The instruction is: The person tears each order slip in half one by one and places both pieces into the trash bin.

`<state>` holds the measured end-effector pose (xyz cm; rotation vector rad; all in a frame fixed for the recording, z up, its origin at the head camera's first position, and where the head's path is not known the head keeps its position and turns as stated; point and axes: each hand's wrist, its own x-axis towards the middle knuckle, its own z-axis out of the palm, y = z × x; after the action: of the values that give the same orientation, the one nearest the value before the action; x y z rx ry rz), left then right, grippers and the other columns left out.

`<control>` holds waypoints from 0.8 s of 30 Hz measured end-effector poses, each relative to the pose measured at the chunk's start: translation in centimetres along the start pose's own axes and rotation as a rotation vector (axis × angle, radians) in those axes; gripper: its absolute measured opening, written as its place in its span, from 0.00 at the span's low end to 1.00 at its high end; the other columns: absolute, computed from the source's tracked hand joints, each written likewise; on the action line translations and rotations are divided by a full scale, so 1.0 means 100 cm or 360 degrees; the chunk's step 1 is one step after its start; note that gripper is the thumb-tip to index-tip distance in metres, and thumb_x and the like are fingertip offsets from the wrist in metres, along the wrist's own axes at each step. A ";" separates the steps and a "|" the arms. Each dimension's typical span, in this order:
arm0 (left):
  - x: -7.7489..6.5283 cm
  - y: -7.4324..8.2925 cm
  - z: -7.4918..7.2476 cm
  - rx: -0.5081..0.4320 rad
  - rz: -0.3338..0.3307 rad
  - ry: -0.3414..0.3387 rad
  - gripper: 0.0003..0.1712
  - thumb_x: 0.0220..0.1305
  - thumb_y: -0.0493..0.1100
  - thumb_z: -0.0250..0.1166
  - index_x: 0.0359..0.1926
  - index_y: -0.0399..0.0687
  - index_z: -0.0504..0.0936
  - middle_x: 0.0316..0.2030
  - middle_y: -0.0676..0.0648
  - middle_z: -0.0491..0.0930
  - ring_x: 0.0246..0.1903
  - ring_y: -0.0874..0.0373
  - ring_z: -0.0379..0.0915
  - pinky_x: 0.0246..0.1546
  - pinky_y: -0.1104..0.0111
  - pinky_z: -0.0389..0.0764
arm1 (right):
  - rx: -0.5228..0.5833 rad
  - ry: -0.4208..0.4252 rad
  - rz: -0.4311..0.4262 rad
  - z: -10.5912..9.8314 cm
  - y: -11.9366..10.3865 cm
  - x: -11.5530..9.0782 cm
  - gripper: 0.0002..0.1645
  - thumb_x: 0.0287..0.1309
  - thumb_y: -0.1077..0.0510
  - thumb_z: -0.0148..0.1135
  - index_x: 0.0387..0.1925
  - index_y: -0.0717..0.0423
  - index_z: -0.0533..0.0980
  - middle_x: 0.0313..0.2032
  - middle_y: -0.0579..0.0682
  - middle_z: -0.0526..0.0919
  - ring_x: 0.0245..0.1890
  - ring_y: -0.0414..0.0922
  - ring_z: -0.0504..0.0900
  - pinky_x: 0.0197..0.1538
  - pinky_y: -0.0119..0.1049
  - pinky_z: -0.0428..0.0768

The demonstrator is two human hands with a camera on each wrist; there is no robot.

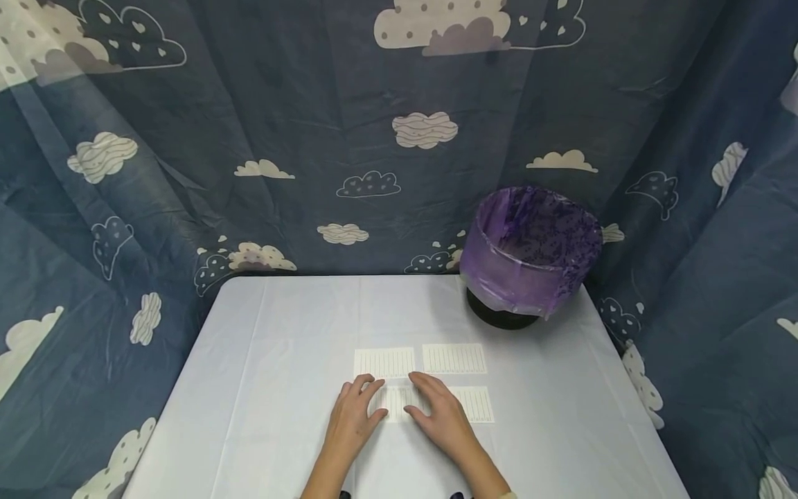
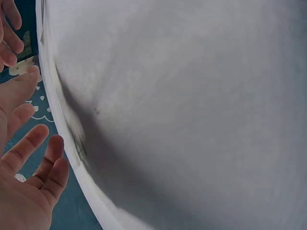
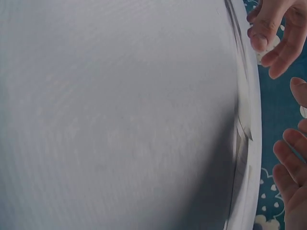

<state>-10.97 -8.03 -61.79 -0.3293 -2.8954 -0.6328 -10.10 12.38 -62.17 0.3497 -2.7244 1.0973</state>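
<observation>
Several small white cards with rows of thin vertical lines lie on the white table in two rows. In the back row are an upper left card (image 1: 384, 362) and an upper right card (image 1: 454, 359). Nearer me, the lower left card (image 1: 397, 403) and the lower right card (image 1: 479, 405) are partly covered by my hands. My left hand (image 1: 354, 419) is over the left edge of the lower left card, fingers loosely bent. Facing it, my right hand (image 1: 441, 419) spans the gap between the lower cards. Neither hand grips anything; whether fingertips touch the cards I cannot tell.
A bin lined with a purple plastic bag (image 1: 517, 281) stands on a black base (image 1: 499, 315) at the table's back right corner. White cloth (image 1: 280, 416) covers the table. Dark blue cloud-patterned curtains (image 1: 349, 90) hang close around its back and sides.
</observation>
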 end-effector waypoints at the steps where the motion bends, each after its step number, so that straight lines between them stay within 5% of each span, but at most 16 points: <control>1: 0.000 0.000 0.001 -0.0002 -0.0003 -0.0010 0.34 0.49 0.51 0.85 0.59 0.54 0.87 0.59 0.51 0.83 0.45 0.59 0.74 0.45 0.67 0.82 | 0.0001 -0.0016 0.0007 0.001 -0.001 0.000 0.39 0.55 0.52 0.81 0.67 0.53 0.79 0.67 0.53 0.83 0.68 0.52 0.82 0.68 0.50 0.81; 11: -0.001 -0.002 0.006 -0.0020 0.0030 -0.0054 0.34 0.51 0.50 0.84 0.60 0.52 0.86 0.58 0.50 0.82 0.44 0.57 0.75 0.45 0.66 0.82 | -0.0078 -0.0153 0.0067 0.016 -0.003 0.002 0.37 0.57 0.51 0.79 0.67 0.53 0.79 0.66 0.53 0.83 0.68 0.52 0.81 0.68 0.50 0.81; 24: 0.002 -0.003 0.011 0.0014 0.0016 -0.0056 0.33 0.51 0.48 0.83 0.60 0.51 0.86 0.58 0.50 0.82 0.45 0.57 0.75 0.48 0.65 0.82 | -0.0170 -0.0230 -0.0013 0.024 -0.004 0.012 0.38 0.57 0.52 0.79 0.67 0.57 0.79 0.65 0.52 0.84 0.67 0.51 0.80 0.68 0.49 0.81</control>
<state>-11.33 -7.77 -62.90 -0.3568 -2.9272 -0.6188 -11.28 10.21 -63.32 0.4398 -2.8905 0.9544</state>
